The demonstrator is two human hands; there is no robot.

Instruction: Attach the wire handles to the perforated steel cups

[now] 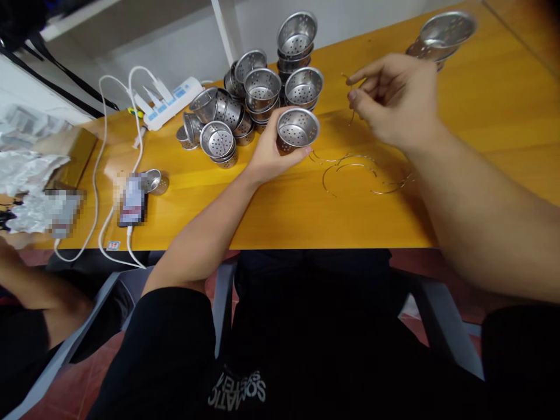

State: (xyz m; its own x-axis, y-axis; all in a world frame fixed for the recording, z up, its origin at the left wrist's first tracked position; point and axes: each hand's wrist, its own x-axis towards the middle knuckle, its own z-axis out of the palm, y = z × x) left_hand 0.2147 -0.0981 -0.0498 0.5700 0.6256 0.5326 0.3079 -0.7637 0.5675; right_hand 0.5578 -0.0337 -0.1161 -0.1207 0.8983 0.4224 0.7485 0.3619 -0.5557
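My left hand [273, 153] is closed around a small perforated metal cup [298, 129], its open mouth tilted up toward me. To the right and a little higher, my right hand [391, 96] pinches a thin curved wire [351, 116] between thumb and fingertips; part of the wire is hidden behind the fingers. Below and between the hands, several loose bent wires [350, 164] lie on the table. Just beyond my left hand stand stacks of similar perforated cups [262, 90], some upright and some on their sides.
On the wooden table [280, 216] more cups [446, 35] stand at the far right. A white power strip [175, 104] with cables, a phone [133, 201] and a single cup [156, 182] lie to the left. Another person's arm [35, 286] is at the left edge.
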